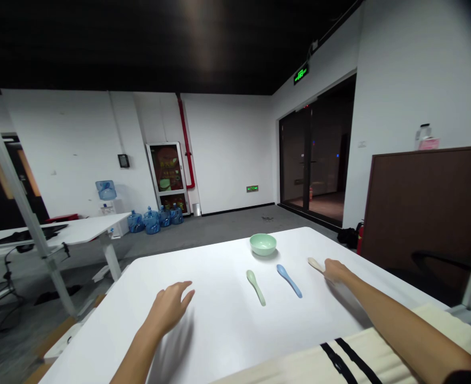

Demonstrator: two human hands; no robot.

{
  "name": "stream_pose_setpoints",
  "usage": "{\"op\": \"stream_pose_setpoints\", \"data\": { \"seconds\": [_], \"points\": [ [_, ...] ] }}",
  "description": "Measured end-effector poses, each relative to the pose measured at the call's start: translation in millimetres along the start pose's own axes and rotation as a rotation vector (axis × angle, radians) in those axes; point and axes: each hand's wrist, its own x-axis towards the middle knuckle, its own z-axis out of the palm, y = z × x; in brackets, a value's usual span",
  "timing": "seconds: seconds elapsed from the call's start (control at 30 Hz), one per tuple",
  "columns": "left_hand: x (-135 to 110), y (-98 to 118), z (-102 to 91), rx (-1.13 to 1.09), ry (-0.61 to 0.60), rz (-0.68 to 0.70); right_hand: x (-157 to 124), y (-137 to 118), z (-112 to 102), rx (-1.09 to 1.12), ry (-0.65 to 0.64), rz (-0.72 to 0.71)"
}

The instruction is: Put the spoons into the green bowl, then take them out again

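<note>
**Because the hold looks narrow, a slip is the main danger**

Although the white table (215, 322) seems steady, its top looks smooth, so any thing that is dropped or pushed could slide toward an edge. Behind it, on the floor, stand several blue water bottles (152, 221); how full they are, I cannot tell.

The left hand (170, 306) is held above the left side of the table, its fingers loosely spread and holding nothing. The right hand (336, 270) appears to pinch the cream spoon (314, 264) by its handle, at the right side of the table; the fingertips are partly hidden. If this pinch were too light, the spoon could turn or fall.

The green bowl (262, 245) stands upright near the far edge, and only its own inner wall shows inside. A low sweep of the arm could, I judge, push it over that edge. The same sweep could disturb the blue spoon (290, 281) and the pale green spoon (256, 287), which lie well apart from each other, nearer to the person than the bowl.
</note>
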Motion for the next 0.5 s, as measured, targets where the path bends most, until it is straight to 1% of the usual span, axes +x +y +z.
{"op": "stream_pose_setpoints", "data": {
  "seconds": [0.13, 0.27, 0.37, 0.5],
  "points": [
    [-1.3, 1.7, -1.3, 0.012, 0.004, -0.004, 0.0, -2.5, -1.7, -0.003, -0.002, 0.003],
    [-2.8, 2.1, -1.8, 0.013, 0.009, 0.004, -10.1, -15.9, -15.0, 0.020, -0.011, 0.020],
    [-4.1, 1.4, -2.0, 0.005, 0.021, 0.017, -25.3, -36.8, -31.7, 0.046, -0.011, -0.013],
    [-5.3, 0.2, -1.5, -0.009, 0.024, 0.018, -46.8, -74.4, -52.2, 0.088, -0.050, -0.124]
  ]
}}
